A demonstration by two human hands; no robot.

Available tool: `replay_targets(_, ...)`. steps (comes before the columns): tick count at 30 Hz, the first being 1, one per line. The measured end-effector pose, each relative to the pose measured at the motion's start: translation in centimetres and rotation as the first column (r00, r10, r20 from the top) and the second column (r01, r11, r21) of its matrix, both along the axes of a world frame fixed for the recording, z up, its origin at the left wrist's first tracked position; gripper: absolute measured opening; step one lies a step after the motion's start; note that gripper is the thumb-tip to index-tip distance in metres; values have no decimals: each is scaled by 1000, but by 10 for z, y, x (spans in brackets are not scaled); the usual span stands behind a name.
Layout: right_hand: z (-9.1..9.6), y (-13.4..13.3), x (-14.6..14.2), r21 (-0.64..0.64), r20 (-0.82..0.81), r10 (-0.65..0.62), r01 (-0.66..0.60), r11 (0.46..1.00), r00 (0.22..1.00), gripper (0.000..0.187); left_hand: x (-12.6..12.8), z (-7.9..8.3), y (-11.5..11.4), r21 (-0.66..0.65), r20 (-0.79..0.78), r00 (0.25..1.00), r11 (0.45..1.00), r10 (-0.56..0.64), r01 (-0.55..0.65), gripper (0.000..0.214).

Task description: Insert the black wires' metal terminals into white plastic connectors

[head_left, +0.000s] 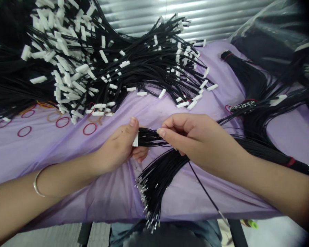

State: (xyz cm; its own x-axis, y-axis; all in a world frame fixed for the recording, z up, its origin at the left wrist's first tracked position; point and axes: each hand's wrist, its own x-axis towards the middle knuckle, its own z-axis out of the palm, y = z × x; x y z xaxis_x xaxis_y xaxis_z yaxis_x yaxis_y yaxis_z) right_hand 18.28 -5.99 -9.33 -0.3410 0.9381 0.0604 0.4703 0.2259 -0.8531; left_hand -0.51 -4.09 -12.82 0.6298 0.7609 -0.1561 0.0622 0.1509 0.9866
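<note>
My left hand (123, 142) is closed around a white connector (135, 140) from which several thin black wires (148, 137) run to the right. Thumb and forefinger of my right hand (190, 135) pinch at those wires, a short way from the connector. Which wire the right fingertips hold is hidden. Below my right hand lies a bundle of black wires (161, 171) with bare metal terminals at its near end, hanging toward the table's front edge. A single black wire (204, 185) with a metal tip slants down to the right from under my right hand.
Heaps of black cables with white connectors (67, 75) fill the back left of the purple-covered table (105, 199). Red rubber bands (89, 129) lie at left. Tied wire bundles (252, 79) and a clear plastic bag (275, 27) stand at right. Metal slats (208, 20) rise behind.
</note>
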Motion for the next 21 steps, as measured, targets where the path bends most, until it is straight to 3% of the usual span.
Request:
replay_targets(9,-4,-1,0,-5,-11,-10,10,1000,1000,18,-2,0,-2,-33,24,1000,999,2,-2,64)
replay_targets(21,-6,-1,-4,147,17,3,-6,989,1000,13,2,-3,-2,-46,34,999,998,42,-40,66)
